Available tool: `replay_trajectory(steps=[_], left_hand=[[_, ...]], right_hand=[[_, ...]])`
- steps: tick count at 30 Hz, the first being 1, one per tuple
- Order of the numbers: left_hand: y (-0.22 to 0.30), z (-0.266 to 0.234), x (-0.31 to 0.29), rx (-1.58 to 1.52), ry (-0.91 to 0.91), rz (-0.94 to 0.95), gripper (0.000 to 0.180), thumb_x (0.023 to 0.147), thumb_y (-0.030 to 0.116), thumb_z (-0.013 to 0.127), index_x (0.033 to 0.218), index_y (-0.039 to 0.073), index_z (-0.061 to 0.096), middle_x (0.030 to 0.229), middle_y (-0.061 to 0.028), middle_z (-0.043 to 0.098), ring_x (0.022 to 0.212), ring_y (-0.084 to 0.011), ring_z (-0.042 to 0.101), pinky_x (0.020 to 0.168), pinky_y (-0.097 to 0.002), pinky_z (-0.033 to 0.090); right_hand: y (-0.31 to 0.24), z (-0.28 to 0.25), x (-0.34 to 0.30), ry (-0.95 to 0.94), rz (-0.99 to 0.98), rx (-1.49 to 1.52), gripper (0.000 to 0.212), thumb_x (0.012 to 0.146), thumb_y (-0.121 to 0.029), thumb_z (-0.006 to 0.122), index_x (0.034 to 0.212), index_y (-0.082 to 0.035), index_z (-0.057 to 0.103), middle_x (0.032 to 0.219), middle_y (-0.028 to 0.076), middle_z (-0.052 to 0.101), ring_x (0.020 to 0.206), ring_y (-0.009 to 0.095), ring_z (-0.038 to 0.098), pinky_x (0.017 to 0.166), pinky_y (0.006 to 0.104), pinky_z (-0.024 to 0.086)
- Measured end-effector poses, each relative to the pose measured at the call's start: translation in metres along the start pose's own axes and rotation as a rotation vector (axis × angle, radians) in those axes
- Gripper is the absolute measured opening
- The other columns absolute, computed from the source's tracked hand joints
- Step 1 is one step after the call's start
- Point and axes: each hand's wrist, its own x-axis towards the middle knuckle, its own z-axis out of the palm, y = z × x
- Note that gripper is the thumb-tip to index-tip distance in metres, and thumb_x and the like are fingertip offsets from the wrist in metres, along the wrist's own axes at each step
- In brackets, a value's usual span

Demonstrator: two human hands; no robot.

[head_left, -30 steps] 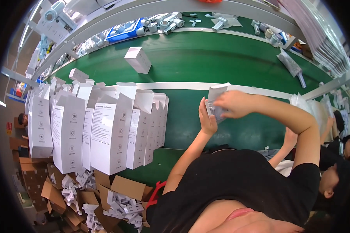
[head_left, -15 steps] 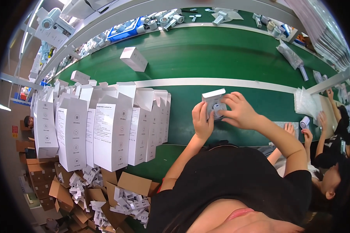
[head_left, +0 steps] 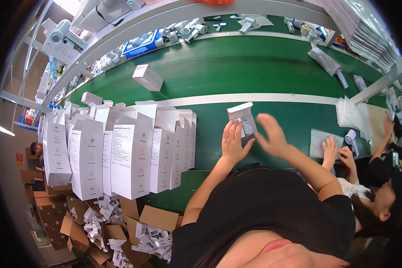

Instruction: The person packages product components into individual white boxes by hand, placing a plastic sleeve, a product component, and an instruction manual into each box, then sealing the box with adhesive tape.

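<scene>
My left hand is closed round the left side of a small white carton, whose top flap stands up at the far end. Inside the carton lies something grey in clear plastic; its kind does not show. Just off the carton's right side, my right hand has its fingers apart and holds nothing. To the left, tall white cartons stand upright in rows, many with raised flaps.
One closed white carton lies on the green belt beyond a white rail. Brown boxes of small white cartons stand lower left. At right, a co-worker's hands are by a handheld fan-like device and bubble wrap.
My right hand has come off the carton and moved right, its fingers spreading. My left hand has shifted its grip along the carton's side. The co-worker's hand has moved onto the bubble wrap.
</scene>
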Motion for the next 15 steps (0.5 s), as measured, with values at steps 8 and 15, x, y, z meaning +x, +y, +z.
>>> replay_trajectory(steps=[8,15], left_hand=[[-0.015,0.004,-0.004,0.088,-0.041,0.102,0.050,0.068,0.022,0.069,0.114,0.008,0.055,0.120,-0.0139,0.042,0.114,-0.0326,0.038,0.092,-0.0380,0.038],[-0.023,0.008,-0.005,0.022,-0.011,0.220,0.069,0.062,0.022,0.074,0.124,0.008,0.046,0.121,-0.0146,0.041,0.116,-0.0328,0.037,0.091,-0.0386,0.040]], right_hand=[[0.005,-0.004,0.007,-0.242,-0.282,-0.139,0.050,0.066,-0.010,0.064,0.113,-0.001,0.050,0.112,0.016,0.049,0.106,0.031,0.047,0.087,0.0391,0.039],[0.011,-0.011,0.080,-0.319,-0.118,0.091,0.050,0.066,-0.010,0.065,0.113,-0.004,0.052,0.118,0.013,0.051,0.099,0.031,0.051,0.083,0.0388,0.042]])
